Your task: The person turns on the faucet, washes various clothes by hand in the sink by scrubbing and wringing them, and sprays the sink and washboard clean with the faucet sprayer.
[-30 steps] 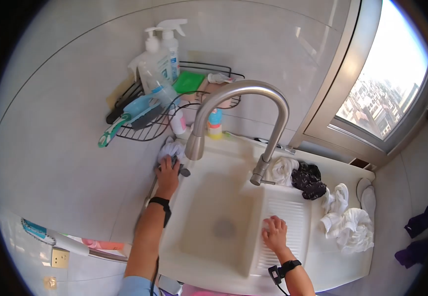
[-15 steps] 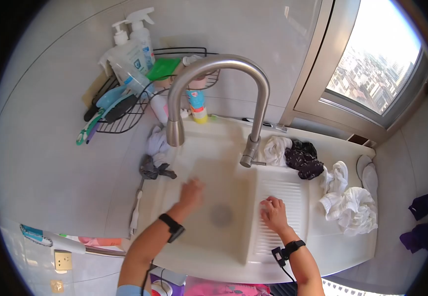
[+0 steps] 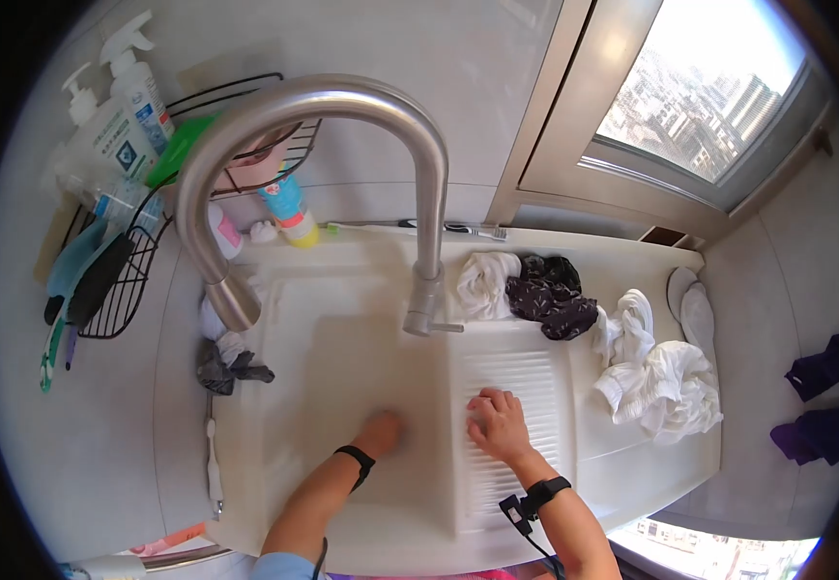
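Observation:
My left hand (image 3: pixel 381 433) is down in the basin of the white sink (image 3: pixel 342 522), over the spot where the drain showed; its fingers are hidden and blurred. My right hand (image 3: pixel 500 423) rests on the ribbed washboard (image 3: pixel 526 483), its fingers bent and apart with nothing seen in them. A steel faucet (image 3: pixel 332 95) arches over the basin. Grey cloth (image 3: pixel 228 369) lies on the sink's left rim. On the right-hand ledge are a white cloth (image 3: pixel 487 285), a dark patterned cloth (image 3: pixel 550 298) and more white cloths (image 3: pixel 666 382).
Left of the faucet, a wire rack (image 3: pixel 139 280) holds bottles (image 3: pixel 115 135) and brushes (image 3: pixel 101 280). A blue and yellow tube (image 3: pixel 289 213) and toothbrushes (image 3: pixel 439 230) lie along the back edge. White insoles (image 3: pixel 695 309) lie far right. A white-handled brush (image 3: pixel 213 464) is by the left rim.
My left hand has left the grey cloth on the left rim and moved right and down into the basin. My right hand stays on the washboard. The view has shifted to the right.

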Action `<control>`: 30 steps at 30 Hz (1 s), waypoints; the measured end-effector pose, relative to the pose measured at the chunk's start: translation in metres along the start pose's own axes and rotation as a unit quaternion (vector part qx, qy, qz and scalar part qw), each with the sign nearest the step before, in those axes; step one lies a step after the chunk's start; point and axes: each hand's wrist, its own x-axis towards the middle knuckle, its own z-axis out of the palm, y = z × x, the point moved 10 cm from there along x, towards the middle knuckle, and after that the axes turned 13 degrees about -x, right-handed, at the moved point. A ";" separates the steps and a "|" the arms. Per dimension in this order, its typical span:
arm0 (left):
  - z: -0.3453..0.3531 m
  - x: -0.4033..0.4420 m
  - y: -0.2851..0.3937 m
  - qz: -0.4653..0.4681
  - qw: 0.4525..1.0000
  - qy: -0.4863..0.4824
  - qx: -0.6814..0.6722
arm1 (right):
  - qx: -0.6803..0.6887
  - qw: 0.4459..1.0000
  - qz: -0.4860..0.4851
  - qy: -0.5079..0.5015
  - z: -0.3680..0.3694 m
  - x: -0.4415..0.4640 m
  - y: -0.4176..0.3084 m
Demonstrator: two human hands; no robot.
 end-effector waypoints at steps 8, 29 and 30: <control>-0.115 0.058 0.011 0.073 0.886 0.350 -0.295 | 0.005 1.000 0.002 -0.003 0.006 -0.002 0.005; 0.024 -0.219 0.012 -0.263 0.827 -0.487 -0.102 | 0.036 0.999 -0.008 0.024 0.001 -0.011 0.010; 0.006 -0.222 -0.010 -0.262 0.831 -0.491 -0.031 | 0.035 0.999 -0.007 0.026 0.002 -0.011 0.010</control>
